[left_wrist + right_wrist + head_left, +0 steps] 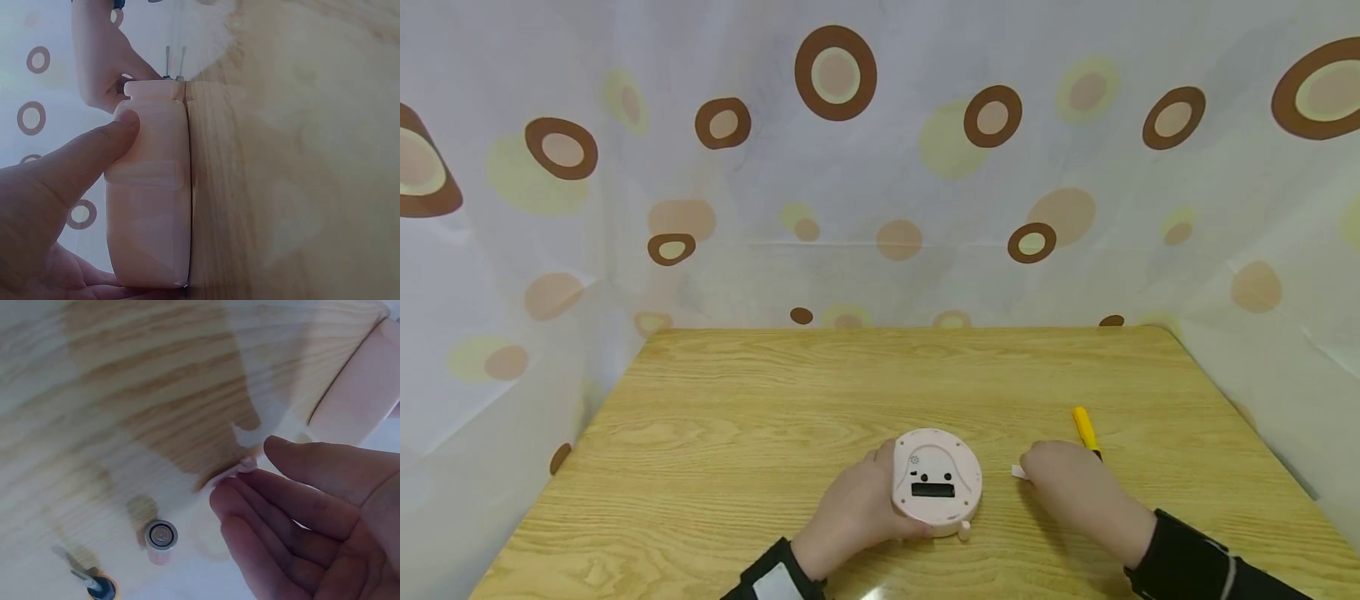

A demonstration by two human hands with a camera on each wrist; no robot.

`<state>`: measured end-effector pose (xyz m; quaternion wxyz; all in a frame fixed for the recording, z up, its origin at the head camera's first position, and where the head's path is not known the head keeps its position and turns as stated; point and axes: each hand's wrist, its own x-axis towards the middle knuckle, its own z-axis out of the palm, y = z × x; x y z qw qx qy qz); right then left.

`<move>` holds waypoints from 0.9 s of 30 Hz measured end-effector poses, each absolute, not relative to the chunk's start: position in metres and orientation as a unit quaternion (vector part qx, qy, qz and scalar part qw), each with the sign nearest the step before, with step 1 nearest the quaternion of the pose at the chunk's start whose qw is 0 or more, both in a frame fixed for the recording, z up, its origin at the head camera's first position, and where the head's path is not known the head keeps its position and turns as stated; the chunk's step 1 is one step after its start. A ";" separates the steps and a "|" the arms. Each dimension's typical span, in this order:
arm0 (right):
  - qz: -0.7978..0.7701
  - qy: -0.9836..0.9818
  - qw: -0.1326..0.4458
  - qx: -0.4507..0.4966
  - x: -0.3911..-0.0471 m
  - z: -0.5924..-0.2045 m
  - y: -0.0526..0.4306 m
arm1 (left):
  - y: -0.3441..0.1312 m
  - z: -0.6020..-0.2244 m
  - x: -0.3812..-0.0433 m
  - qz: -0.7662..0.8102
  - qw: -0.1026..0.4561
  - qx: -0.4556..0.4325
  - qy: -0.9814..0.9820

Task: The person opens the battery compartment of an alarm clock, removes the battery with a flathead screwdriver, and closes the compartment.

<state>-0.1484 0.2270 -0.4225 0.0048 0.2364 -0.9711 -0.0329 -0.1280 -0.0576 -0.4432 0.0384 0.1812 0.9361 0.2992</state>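
Currently the job looks abt midway: the unit (938,460) sits back-up on the table (737,400), toward the near edge, w/ its slot (932,490) uncovered, so opening is prob done. Not done, as far as shown: slot has no cover on, & a cell (160,539) is loose on the table, outside the unit. Slot just shows dark; can't tell if anything's in it. Driver (1084,427), yellow handle, lies beyond R hand, unheld.

L hand (853,500) is wrapped partway round the unit's side, thumb pressed along its edge, fingers on the far side; a firm-looking grip, base resting on the table.

R hand (1071,479) is well apart from the unit, nearly closed, thumb & fingertips pinching a small white bit (1018,472), poss. the cover, tho mostly hidden. Cell & driver are nearby, not touched.
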 end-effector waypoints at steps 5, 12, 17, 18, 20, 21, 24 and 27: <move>-0.066 -0.965 0.029 0.253 -0.148 -0.425 0.227 | -0.057 -0.442 -0.128 0.300 0.042 0.180 0.936; -0.072 -0.955 0.076 0.279 -0.145 -0.427 0.227 | -0.058 -0.441 -0.128 0.303 0.046 0.180 0.935; -0.077 -0.955 0.069 0.280 -0.146 -0.428 0.226 | -0.058 -0.443 -0.128 0.301 0.045 0.179 0.936; -0.078 -0.955 0.066 0.279 -0.146 -0.428 0.225 | -0.058 -0.443 -0.128 0.301 0.045 0.178 0.936; -0.077 -0.955 0.060 0.279 -0.146 -0.427 0.225 | -0.058 -0.444 -0.128 0.298 0.045 0.178 0.937; -0.077 -0.956 0.058 0.278 -0.146 -0.427 0.224 | -0.058 -0.444 -0.128 0.299 0.045 0.178 0.936; -0.070 -0.956 0.059 0.277 -0.145 -0.425 0.223 | -0.058 -0.444 -0.129 0.300 0.045 0.178 0.936; -0.069 -0.956 0.061 0.278 -0.145 -0.422 0.222 | -0.058 -0.443 -0.128 0.301 0.046 0.176 0.936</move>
